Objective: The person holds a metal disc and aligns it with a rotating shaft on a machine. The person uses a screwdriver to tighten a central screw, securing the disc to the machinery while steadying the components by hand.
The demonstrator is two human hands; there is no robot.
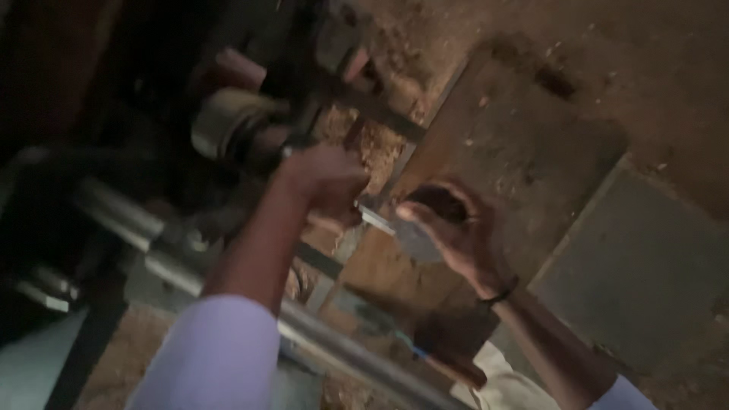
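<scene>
My left hand (328, 182) is closed in a fist just below a round metal machine part (228, 125). A small flat pale metal piece (377, 219) sticks out of the fist toward the right. My right hand (453, 231), with a dark band on the wrist, is cupped with its fingers curled and apart. Its thumb tip reaches the free end of the metal piece. The picture is dim and blurred, so the grip is hard to make out. Both arms wear pale sleeves.
Two long metal bars (152, 235) run diagonally under my left arm. Sawdust (380, 148) lies heaped by the machine. A brown flat board (524, 152) and a grey slab (645, 266) lie on the dusty floor to the right.
</scene>
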